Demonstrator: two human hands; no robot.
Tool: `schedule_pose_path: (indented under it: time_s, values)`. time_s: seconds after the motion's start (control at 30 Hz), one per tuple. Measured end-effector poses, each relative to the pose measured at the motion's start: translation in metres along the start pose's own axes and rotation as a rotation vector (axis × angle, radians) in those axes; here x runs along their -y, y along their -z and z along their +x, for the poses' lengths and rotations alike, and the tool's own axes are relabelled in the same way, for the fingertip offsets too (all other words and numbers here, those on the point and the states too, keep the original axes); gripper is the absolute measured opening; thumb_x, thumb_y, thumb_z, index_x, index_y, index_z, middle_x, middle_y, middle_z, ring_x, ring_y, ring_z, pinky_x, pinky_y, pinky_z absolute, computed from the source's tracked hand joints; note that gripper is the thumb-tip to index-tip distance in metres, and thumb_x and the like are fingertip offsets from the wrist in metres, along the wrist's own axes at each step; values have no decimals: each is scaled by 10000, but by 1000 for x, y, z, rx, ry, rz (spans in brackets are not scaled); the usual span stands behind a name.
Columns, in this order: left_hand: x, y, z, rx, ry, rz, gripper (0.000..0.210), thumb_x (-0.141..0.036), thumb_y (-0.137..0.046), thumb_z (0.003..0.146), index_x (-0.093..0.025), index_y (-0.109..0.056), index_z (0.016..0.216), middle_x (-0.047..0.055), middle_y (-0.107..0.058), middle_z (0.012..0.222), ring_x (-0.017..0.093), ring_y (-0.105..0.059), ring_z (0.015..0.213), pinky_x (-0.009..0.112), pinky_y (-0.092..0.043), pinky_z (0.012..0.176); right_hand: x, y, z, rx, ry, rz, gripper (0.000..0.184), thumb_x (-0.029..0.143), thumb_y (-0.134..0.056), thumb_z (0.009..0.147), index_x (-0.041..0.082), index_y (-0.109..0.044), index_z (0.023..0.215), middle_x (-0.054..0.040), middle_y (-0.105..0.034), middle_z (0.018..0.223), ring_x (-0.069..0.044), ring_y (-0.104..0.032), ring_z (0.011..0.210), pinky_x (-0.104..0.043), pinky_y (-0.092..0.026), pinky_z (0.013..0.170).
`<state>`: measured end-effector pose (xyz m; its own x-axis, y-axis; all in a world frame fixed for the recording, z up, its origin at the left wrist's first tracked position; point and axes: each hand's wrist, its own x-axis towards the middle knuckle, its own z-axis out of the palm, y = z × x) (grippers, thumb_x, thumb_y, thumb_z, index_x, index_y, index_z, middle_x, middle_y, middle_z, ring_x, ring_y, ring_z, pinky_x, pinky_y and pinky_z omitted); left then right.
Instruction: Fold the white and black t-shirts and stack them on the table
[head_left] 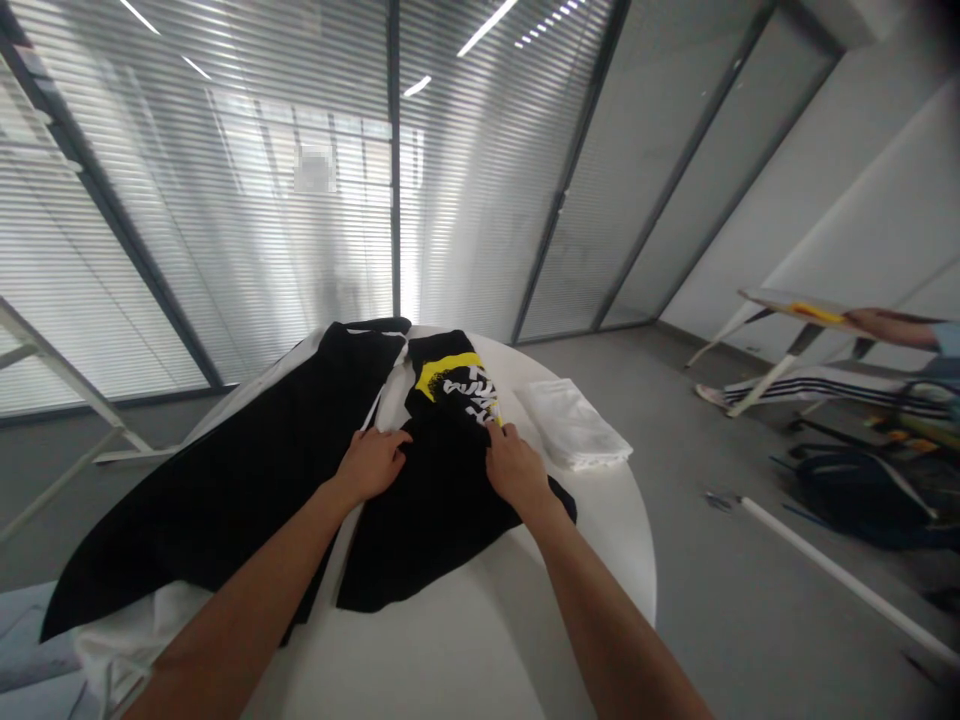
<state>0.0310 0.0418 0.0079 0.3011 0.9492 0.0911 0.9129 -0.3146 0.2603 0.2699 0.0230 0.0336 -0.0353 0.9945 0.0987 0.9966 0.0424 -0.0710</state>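
- Shirt [435, 510]: black, with a yellow and white print on its far part. I see it lying on the round white table [420, 660], between and beneath both hands.
- Left hand [373, 462]: positioned at the shirt's left edge. Fingers are partly curled, with the tips on the cloth. I cannot tell whether they pinch it.
- Right hand [516, 465]: positioned at the shirt's right side, just beside the print. Fingers are bent and close together against the fabric. I cannot confirm a grip here either.
- Black garment [247, 460]: laid to the left of the shirt, its near end hanging past the table edge. A narrow strip of tabletop shows between the two along part of their length.
- White cloth [576, 425]: folded flat, right of the shirt, near the table's right edge.
- Background right: I observe another person's hand [874, 322] at a yellow item [817, 314] on a separate table.
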Motion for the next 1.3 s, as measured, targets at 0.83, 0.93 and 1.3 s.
schedule_pose_path:
  time_s: [0.83,0.93,1.3]
  values:
    - [-19,-9,-24,-85,-217,-275,748,-168,-482,830,-217,-207,1524,92,-576,1330,232,-534,1192,425,-355,1048,38,-3,-15,-97,305,324,293,345,-359,1009,235,-630,1016,-29,-719,955,-162,-664,895,-240,-413,779]
    - [-12,-12,-21,-78,-252,-314,671,-142,-436,851,-239,-288,1498,72,-562,1367,217,-524,1228,426,-362,1058,41,-1,-19,-79,351,293,320,360,-341,1010,230,-632,980,-27,-720,921,-167,-667,850,-254,-410,749]
    - [-8,-14,-15,-105,-94,-158,423,-177,-438,865,-234,-593,1255,65,-682,1147,249,-610,1034,421,-448,922,11,25,-32,146,430,26,428,459,-586,810,214,-601,1160,-100,-672,1063,-293,-627,973,-371,-458,775]
